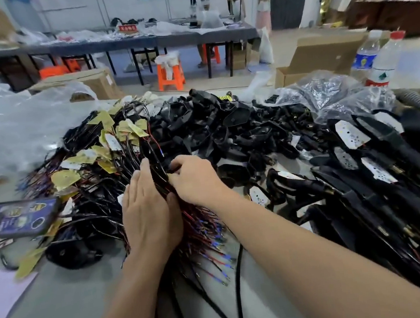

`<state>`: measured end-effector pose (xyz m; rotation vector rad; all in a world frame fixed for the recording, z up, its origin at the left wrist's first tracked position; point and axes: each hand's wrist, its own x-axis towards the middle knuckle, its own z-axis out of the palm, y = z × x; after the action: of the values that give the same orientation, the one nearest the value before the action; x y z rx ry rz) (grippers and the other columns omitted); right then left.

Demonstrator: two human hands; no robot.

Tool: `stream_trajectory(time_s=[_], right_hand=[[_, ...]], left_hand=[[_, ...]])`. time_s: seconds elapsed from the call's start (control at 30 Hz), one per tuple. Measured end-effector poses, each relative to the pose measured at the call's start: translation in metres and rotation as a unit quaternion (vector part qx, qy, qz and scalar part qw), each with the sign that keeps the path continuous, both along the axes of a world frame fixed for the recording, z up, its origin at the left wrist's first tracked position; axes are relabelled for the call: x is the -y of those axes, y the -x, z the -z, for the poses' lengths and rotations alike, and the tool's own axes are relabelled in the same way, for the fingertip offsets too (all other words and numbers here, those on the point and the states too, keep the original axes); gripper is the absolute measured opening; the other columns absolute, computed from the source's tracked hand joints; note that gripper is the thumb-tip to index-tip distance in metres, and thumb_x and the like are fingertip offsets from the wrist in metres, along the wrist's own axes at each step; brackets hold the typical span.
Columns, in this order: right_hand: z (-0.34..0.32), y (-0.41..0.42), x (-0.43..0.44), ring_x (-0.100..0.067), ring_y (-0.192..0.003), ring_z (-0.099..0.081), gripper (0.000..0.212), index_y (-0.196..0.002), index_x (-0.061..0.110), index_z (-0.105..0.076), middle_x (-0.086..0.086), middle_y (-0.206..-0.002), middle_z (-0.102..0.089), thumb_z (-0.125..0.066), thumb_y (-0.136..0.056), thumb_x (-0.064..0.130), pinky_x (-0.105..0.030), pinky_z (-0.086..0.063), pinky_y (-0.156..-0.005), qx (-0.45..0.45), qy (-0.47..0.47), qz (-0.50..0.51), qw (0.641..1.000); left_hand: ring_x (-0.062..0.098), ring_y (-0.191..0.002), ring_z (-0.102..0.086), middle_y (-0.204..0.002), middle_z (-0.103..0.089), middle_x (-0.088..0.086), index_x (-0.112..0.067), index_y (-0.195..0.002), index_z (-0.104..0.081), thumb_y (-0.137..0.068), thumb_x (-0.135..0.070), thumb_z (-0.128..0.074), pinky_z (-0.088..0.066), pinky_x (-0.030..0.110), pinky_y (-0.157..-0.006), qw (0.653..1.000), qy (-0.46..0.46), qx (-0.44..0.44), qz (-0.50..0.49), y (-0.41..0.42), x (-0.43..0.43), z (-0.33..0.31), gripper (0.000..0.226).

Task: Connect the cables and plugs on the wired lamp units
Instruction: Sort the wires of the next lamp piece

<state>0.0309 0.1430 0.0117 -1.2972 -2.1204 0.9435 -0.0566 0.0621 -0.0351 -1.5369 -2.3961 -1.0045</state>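
Grey bench top (76,304) holds our wire bundle (150,152) at its middle: our left hand (145,213) lies flat, fingers straight and together, pressed on the bundle's left side, while our right hand (195,181) curls in from the bundle's right, pinching some strands we cannot single out. Left of the bundle lie yellow boards (64,179) and a phone (16,218), beyond it a heap of black lamp shells (200,126). Tugging one lead free of this tangle could, we judge, drag neighbours along or strain the thin strands.
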Motion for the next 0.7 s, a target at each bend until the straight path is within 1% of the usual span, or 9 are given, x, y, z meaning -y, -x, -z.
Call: stream_trajectory(time_s=[0.17, 0.23, 0.3, 0.37, 0.4, 0.53, 0.6, 0.63, 0.7], right_hand=[[-0.003, 0.022, -0.018, -0.028, -0.098, -0.068, 0.004, -0.093, 0.026, -0.074, -0.008, -0.107, -0.074, -0.072, -0.089, 0.026, -0.039, -0.059, -0.085, 0.035, 0.055, -0.006, 0.998], [-0.002, 0.024, -0.022, -0.028, -0.102, -0.067, 0.012, -0.1, 0.018, -0.077, -0.008, -0.108, -0.074, -0.068, -0.091, 0.018, -0.038, -0.059, -0.088, 0.037, 0.058, 0.027, 0.997], [-0.009, 0.016, -0.024, -0.022, -0.084, -0.067, 0.019, -0.106, 0.009, -0.076, -0.009, -0.097, -0.074, -0.061, -0.094, 0.005, -0.027, -0.058, -0.072, -0.077, 0.121, 0.066, 0.987], [-0.026, 0.001, -0.024, -0.013, -0.056, -0.056, 0.019, -0.098, 0.009, -0.07, -0.004, -0.074, -0.069, -0.054, -0.096, 0.0, -0.018, -0.041, -0.044, -0.241, 0.204, 0.093, 0.944], [-0.036, -0.01, -0.025, -0.012, -0.05, -0.053, 0.019, -0.095, 0.012, -0.065, -0.003, -0.068, -0.067, -0.051, -0.098, 0.0, -0.018, -0.035, -0.04, -0.303, 0.223, 0.09, 0.922], [-0.071, -0.06, -0.02, -0.013, -0.051, -0.057, 0.02, -0.095, 0.012, -0.058, -0.004, -0.067, -0.067, -0.044, -0.103, 0.0, -0.022, -0.036, -0.045, -0.479, 0.26, 0.035, 0.838], [-0.076, -0.083, -0.012, -0.013, -0.053, -0.058, 0.02, -0.096, 0.012, -0.057, -0.004, -0.068, -0.067, -0.043, -0.104, 0.001, -0.021, -0.038, -0.046, -0.497, 0.247, 0.032, 0.831], [-0.075, -0.092, -0.006, -0.013, -0.054, -0.058, 0.02, -0.096, 0.012, -0.057, -0.004, -0.069, -0.067, -0.043, -0.105, 0.001, -0.02, -0.038, -0.046, -0.496, 0.238, 0.038, 0.834], [-0.065, -0.102, 0.004, -0.013, -0.054, -0.057, 0.022, -0.095, 0.013, -0.057, -0.004, -0.069, -0.067, -0.042, -0.105, 0.0, -0.019, -0.037, -0.045, -0.489, 0.219, 0.056, 0.842]], left_hand=[[0.022, -0.153, -0.031, -0.163, -0.042, 0.005, -0.016, -0.166, -0.008, -0.092, -0.022, -0.061, -0.017, 0.037, -0.124, 1.0, -0.017, 0.012, -0.004, 0.003, 0.0, 0.0, 0.091], [0.022, -0.154, -0.029, -0.163, -0.042, 0.006, -0.015, -0.165, -0.016, -0.095, -0.024, -0.059, -0.012, 0.034, -0.124, 1.0, -0.014, -0.002, -0.004, 0.002, 0.001, 0.0, 0.082], [0.022, -0.156, -0.026, -0.163, -0.042, 0.006, -0.017, -0.161, -0.035, -0.099, -0.026, -0.055, -0.011, 0.036, -0.126, 0.999, -0.002, -0.031, 0.01, 0.003, 0.003, 0.001, 0.065], [0.02, -0.157, -0.023, -0.164, -0.041, 0.003, -0.021, -0.152, -0.05, -0.102, -0.03, -0.051, -0.011, 0.039, -0.127, 0.999, 0.014, -0.045, 0.012, 0.006, 0.003, 0.001, 0.051], [0.019, -0.157, -0.022, -0.164, -0.04, 0.002, -0.023, -0.149, -0.055, -0.103, -0.031, -0.05, -0.01, 0.039, -0.128, 0.999, 0.021, -0.045, 0.012, 0.007, 0.003, 0.001, 0.047], [0.02, -0.155, -0.027, -0.161, -0.046, 0.004, -0.021, -0.142, -0.062, -0.104, -0.036, -0.051, -0.01, 0.039, -0.128, 0.999, 0.01, -0.031, 0.01, 0.002, 0.005, -0.005, 0.042], [0.018, -0.143, -0.045, -0.145, -0.062, -0.003, -0.024, -0.129, -0.071, -0.103, -0.04, -0.051, -0.027, 0.039, -0.121, 0.997, -0.048, -0.021, 0.048, -0.004, 0.011, -0.013, 0.037], [0.013, -0.132, -0.055, -0.132, -0.068, -0.012, -0.029, -0.122, -0.074, -0.102, -0.046, -0.048, -0.038, 0.036, -0.112, 0.993, -0.065, 0.009, 0.094, -0.008, 0.016, -0.019, 0.037], [0.004, -0.102, -0.069, -0.106, -0.077, -0.02, -0.037, -0.11, -0.077, -0.099, -0.057, -0.04, -0.051, 0.029, -0.089, 0.957, -0.028, 0.173, 0.233, -0.02, 0.025, -0.029, 0.043]])
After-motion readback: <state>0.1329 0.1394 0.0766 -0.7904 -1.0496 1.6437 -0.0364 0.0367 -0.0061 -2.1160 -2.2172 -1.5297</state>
